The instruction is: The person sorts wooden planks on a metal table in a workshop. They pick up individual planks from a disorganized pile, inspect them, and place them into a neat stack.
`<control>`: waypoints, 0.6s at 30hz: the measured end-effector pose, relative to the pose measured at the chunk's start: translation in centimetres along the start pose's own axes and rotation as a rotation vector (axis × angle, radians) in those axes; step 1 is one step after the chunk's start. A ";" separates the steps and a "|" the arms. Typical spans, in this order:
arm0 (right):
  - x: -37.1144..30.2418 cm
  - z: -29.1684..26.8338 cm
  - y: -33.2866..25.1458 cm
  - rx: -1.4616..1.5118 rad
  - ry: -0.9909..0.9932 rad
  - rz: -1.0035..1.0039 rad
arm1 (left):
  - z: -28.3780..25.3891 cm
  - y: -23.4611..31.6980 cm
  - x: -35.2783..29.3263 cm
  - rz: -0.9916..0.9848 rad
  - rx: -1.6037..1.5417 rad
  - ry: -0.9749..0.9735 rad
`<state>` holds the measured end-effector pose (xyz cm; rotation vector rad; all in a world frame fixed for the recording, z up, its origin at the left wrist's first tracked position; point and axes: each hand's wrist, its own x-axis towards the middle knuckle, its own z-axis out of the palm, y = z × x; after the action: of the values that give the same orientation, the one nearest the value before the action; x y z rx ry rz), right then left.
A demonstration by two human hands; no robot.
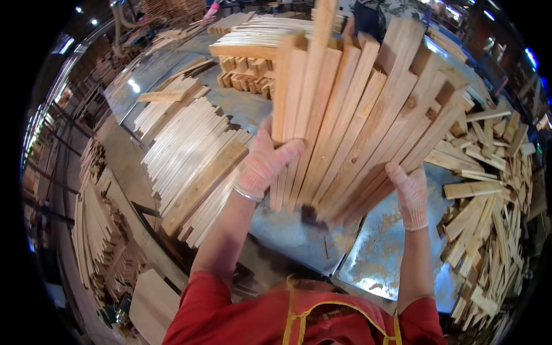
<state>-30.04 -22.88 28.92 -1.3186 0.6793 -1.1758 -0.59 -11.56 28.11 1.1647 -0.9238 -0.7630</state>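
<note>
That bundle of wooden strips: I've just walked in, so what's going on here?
A person in red holds the bundle of wooden strips between two gloved hands, the left hand and right hand on opposite sides, over a shiny table. Whether its lower ends touch the table is unclear. More strips lie side by side at left; loose wood pieces are heaped at right.
</note>
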 end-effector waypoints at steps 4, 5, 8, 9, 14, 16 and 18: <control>-1.9 -1.8 3.7 -0.455 -0.130 -0.088 | -3.8 -4.5 -0.4 -0.063 -0.293 -0.073; -3.0 -1.4 5.2 -0.688 -0.134 -0.192 | -5.8 -8.5 -1.6 -0.096 -0.373 -0.006; -8.8 -1.1 11.9 -1.354 -0.293 -0.357 | -9.4 -14.5 -6.4 -0.339 -0.507 0.021; -10.9 -0.6 14.3 -1.621 -0.364 -0.416 | -10.6 -15.5 -8.3 -0.433 -0.529 0.009; -20.2 -3.0 24.9 -1.318 -0.599 0.420 | -14.5 -19.3 -13.6 -0.341 1.004 -0.538; -21.3 -1.7 24.5 -1.531 -0.687 0.441 | -15.3 -19.7 -14.8 0.142 1.782 -0.779; -20.2 -1.6 23.7 -1.534 -0.814 0.412 | -16.0 -20.5 -16.6 -0.135 1.677 -0.750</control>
<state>-31.84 -8.42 1.38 -2.4619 1.1688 0.5206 5.96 4.86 2.85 2.4318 -2.3227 -0.3900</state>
